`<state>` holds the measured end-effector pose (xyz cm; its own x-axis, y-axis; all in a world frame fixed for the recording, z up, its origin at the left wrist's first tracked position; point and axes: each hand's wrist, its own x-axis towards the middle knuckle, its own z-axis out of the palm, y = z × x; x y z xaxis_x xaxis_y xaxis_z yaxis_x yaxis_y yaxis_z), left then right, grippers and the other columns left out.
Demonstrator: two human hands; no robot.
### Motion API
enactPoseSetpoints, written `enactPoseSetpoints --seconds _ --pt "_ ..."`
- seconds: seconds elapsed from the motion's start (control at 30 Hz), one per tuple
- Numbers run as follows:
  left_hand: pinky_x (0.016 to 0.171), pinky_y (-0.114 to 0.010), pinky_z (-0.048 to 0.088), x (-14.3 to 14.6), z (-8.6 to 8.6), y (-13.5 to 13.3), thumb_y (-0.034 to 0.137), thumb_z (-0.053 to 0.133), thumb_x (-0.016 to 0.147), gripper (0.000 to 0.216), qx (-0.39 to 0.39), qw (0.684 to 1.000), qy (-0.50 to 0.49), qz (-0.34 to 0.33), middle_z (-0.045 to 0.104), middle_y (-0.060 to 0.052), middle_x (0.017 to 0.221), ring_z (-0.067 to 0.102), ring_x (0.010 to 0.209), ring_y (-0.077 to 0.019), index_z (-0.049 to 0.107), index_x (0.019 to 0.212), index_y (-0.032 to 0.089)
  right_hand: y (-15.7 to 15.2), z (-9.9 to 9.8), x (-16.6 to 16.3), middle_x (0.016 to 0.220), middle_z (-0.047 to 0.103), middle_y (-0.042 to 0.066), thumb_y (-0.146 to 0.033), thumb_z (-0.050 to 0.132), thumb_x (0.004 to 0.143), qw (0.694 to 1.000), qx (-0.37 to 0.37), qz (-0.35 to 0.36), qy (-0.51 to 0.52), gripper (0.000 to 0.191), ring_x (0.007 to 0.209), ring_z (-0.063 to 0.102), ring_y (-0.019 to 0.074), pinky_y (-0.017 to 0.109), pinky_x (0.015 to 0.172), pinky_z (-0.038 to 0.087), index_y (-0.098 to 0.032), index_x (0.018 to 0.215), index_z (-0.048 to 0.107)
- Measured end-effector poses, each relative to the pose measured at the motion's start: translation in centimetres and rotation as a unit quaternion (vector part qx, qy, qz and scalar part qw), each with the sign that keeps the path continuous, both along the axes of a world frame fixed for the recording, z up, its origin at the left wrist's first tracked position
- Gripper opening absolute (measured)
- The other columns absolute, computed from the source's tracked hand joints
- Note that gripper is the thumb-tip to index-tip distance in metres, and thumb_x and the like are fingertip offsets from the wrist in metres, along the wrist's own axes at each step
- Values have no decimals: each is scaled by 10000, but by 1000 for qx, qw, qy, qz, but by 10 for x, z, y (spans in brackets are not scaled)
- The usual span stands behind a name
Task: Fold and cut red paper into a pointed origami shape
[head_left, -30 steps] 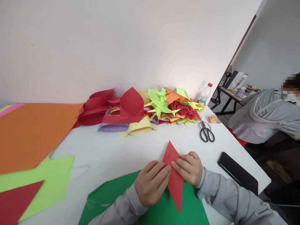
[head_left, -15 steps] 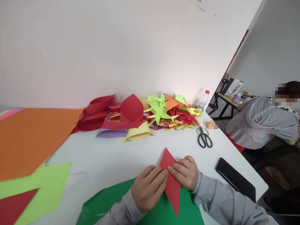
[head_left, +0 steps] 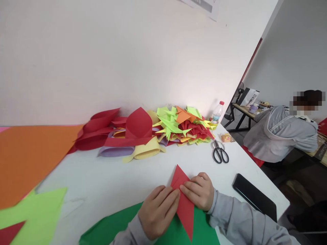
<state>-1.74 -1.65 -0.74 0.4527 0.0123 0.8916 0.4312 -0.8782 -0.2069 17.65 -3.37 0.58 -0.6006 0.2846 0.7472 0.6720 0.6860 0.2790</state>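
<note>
A red folded paper [head_left: 184, 208], a long diamond shape, lies on a green sheet [head_left: 163, 231] at the near edge of the white table [head_left: 114, 177]. My left hand [head_left: 157, 211] presses its fingertips on the paper's left side, fingers curled and close together. My right hand [head_left: 198, 191] presses on its right side, fingers bent, fingertips meeting those of the left hand along the middle crease. Both wrists are in grey sleeves.
A heap of folded coloured paper shapes [head_left: 163, 129] lies by the wall. Black scissors [head_left: 219, 152], a water bottle [head_left: 217, 115] and a black phone [head_left: 254, 196] are at the right. Orange sheet [head_left: 30, 156] and lime sheet [head_left: 33, 217] lie left. Another person in grey [head_left: 283, 132] sits beyond the table.
The view has tilted up and shifted a little. My hands stay on the red paper in nearly the same pose, fingertips still pressing along the crease.
</note>
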Motion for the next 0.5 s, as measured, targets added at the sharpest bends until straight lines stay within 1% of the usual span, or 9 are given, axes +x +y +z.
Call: enactPoseSetpoints --seconds 0.17,0.33,0.43,0.5 --pt "718 -418 470 1 -8 2 25 394 890 281 -9 1000 -2 -8 699 -113 820 608 802 -244 662 837 94 0 -1 1 862 712 44 -125 491 933 1000 -11 -2 -1 188 749 574 134 324 643 384 -126 949 678" --pt "741 -440 472 -2 -16 2 35 383 897 290 -6 1000 2 -12 708 -128 865 623 842 -260 664 879 102 -1 -3 2 887 706 42 -140 482 937 1000 -3 -20 -14 199 768 576 130 327 673 389 -154 955 680" --pt "767 -454 473 -4 -18 1 33 373 897 307 -7 1000 9 -6 712 -136 906 630 888 -271 669 926 106 -2 -4 2 900 700 45 -148 486 934 999 7 -30 -24 195 777 579 131 330 679 391 -161 964 679" --pt "778 -458 472 -5 -18 0 29 377 895 304 -10 1000 11 -5 712 -136 908 628 897 -274 671 932 98 -3 -3 1 896 703 43 -148 474 940 1000 16 -22 -12 208 778 578 130 326 672 392 -157 950 682"
